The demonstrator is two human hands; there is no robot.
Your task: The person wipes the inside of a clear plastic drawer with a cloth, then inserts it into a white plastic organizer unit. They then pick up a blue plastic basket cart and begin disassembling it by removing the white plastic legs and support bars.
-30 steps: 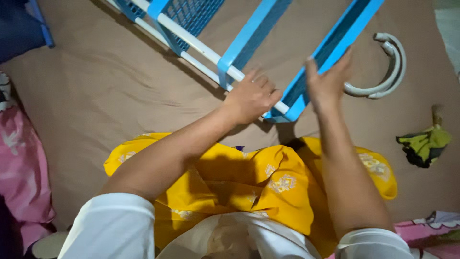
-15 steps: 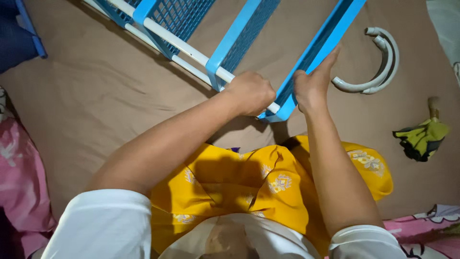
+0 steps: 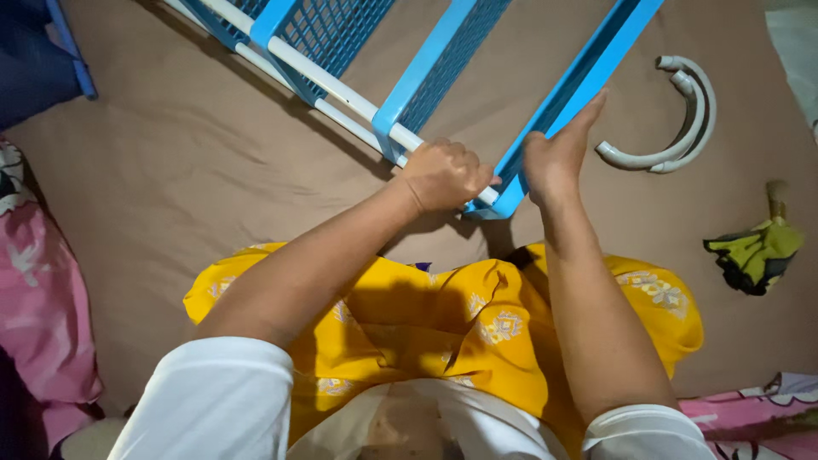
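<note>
A blue plastic rack [image 3: 443, 68] with mesh shelves lies tilted on a brown sheet, its shelves joined by a white pole [image 3: 341, 89]. My left hand [image 3: 445, 175] is closed around the near end of that white pole, beside the corner of the nearest blue shelf [image 3: 588, 81]. My right hand [image 3: 558, 153] presses along the edge of that shelf, fingers stretched up its side and palm at the corner. The pole's end is hidden under my left fist.
Two curved white tubes [image 3: 673, 119] lie to the right of the rack. A yellow-green and black cloth [image 3: 754, 251] sits further right. My lap is covered in yellow patterned fabric [image 3: 443, 324]. Pink bedding [image 3: 43, 307] lies at left, and a dark blue object [image 3: 38, 60] is at upper left.
My left hand has closed tighter on the pole at the shelf corner. My right hand has slid from gripping the shelf edge to lying stretched along it.
</note>
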